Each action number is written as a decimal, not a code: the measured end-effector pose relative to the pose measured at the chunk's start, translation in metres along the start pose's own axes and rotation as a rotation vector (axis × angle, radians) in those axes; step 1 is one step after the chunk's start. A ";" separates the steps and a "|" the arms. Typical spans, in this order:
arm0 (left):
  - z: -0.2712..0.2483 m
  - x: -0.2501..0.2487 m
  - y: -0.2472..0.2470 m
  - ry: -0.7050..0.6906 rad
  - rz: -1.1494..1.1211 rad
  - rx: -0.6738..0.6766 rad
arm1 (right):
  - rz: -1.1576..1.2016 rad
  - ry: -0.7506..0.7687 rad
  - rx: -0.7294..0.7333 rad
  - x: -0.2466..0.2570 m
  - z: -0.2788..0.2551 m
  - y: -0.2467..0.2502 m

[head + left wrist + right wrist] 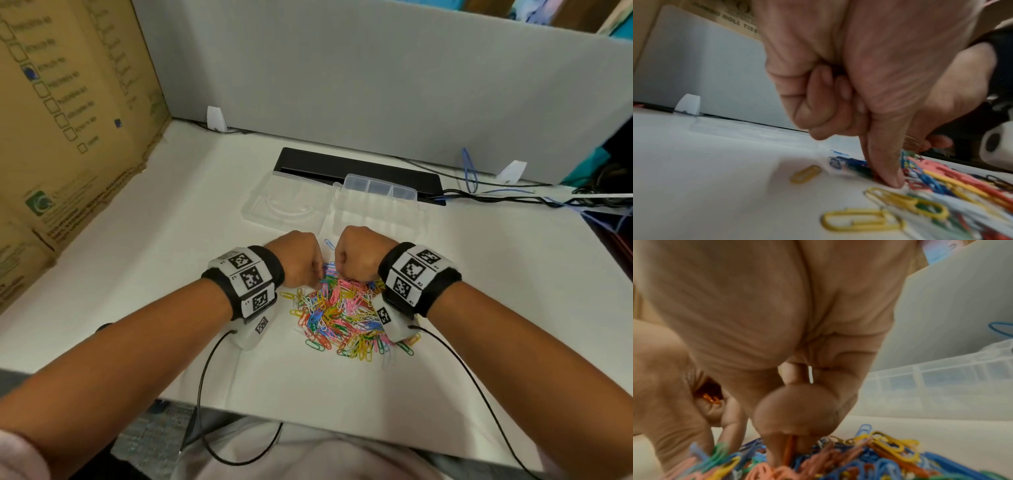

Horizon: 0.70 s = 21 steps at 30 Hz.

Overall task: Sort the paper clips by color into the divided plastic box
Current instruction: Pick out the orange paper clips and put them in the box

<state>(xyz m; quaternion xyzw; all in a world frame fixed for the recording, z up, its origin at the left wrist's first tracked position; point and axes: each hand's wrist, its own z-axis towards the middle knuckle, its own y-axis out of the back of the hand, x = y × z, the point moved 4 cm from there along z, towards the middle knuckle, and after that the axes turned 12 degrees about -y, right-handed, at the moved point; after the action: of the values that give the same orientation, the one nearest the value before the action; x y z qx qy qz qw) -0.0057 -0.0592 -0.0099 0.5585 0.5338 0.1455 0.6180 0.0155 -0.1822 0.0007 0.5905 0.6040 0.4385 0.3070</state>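
A loose pile of paper clips [342,315] in several colours lies on the white table in front of me. Both hands work at its far edge. My left hand [317,274] has its fingers curled; one fingertip [892,181] touches down at the pile's edge. The right wrist view shows orange clips [710,398] tucked in that curled left palm. My right hand [793,439] pinches one orange clip [790,446] at the top of the pile. Just beyond the hands stands the clear divided plastic box [380,202], its lid [284,205] flipped open to the left.
A single light blue clip [329,244] lies between the pile and the box. A black strip [356,171] with cables runs behind the box. A cardboard wall [68,120] stands at the left, a grey partition [376,68] behind. Wrist cables hang over the table's near edge.
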 end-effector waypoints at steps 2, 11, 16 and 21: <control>-0.001 0.001 -0.001 0.005 -0.010 -0.003 | 0.021 0.014 -0.002 -0.003 0.000 0.000; -0.012 0.022 0.003 0.055 -0.255 -0.024 | 0.376 0.030 0.060 -0.026 -0.013 0.008; -0.011 0.016 0.001 0.042 -0.331 -0.016 | 0.467 0.144 0.173 -0.012 -0.023 0.008; -0.015 0.016 0.003 0.015 -0.351 0.006 | 0.306 0.114 0.126 -0.014 -0.026 0.004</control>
<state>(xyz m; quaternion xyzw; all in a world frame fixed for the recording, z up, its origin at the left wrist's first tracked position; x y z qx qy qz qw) -0.0104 -0.0379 -0.0126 0.4573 0.6283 0.0382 0.6283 -0.0044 -0.2003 0.0139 0.6679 0.5498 0.4740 0.1642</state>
